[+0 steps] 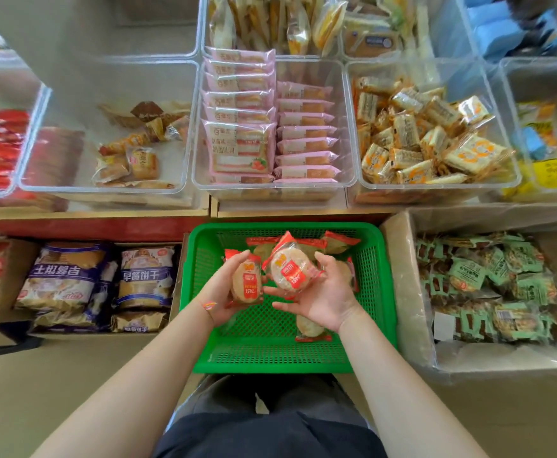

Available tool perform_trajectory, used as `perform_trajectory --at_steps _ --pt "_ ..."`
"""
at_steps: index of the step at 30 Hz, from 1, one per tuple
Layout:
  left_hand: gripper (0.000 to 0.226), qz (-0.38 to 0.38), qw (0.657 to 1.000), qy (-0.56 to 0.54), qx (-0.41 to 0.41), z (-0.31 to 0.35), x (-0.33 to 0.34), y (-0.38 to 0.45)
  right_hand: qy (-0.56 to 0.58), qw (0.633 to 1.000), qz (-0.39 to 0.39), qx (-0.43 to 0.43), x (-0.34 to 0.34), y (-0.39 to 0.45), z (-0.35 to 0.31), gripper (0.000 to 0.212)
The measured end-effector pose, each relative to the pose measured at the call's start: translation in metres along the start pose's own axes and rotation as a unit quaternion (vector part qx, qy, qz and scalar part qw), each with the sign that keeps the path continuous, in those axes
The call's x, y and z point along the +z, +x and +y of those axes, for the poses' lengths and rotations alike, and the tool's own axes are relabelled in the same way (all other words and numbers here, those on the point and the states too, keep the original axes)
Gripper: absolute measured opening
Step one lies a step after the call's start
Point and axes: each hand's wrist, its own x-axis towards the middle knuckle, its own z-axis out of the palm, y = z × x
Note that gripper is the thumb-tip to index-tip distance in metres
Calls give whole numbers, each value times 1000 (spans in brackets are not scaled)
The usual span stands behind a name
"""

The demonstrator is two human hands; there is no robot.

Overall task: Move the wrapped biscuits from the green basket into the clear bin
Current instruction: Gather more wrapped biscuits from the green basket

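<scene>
While both hands are gripping a biscuit packet each above the green basket (290,358), left hand (227,292) and right hand (320,292) should be lifting clear toward the clear bin (105,190), leaving several packets behind.

This is a shop's snack section. Clear bins (353,180) of wrapped cakes and biscuits line a shelf (92,213). Stock-filled cardboard boxes (402,292) stand below its front edge.

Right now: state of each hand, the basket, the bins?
left hand: grips one wrapped biscuit over the basket
right hand: holds a second wrapped biscuit
green basket: several biscuits left inside
near-left clear bin: partly filled
pink-pack bin: rows of packs
</scene>
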Motion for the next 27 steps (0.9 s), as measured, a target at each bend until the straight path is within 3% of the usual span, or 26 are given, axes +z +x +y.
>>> perform_trajectory --at_steps 2,6,8,16,20,23,25,27 --pt "65 -21 1000 -12 6 12 -11 -9 -51 997 37 -33 17 9 3 65" --pt "70 -42 997 -59 10 33 -39 -28 -123 982 119 -76 63 25 19 26" --pt "70 -46 996 -78 21 44 -59 -37 -118 977 143 -109 85 37 31 21" --pt "54 -62 995 -60 59 115 -219 -100 -109 966 174 -157 218 119 117 40" --pt "43 -137 982 53 121 168 -295 -142 -169 969 101 -148 320 172 173 40" --pt "36 -125 978 38 160 201 -345 -160 -216 960 62 -165 378 203 198 37" --pt "29 -119 981 8 154 214 -368 -166 -245 950 79 -174 402 212 204 31" --pt "34 -118 984 -8 136 222 -381 -167 -277 937 121 -178 418 218 204 43"
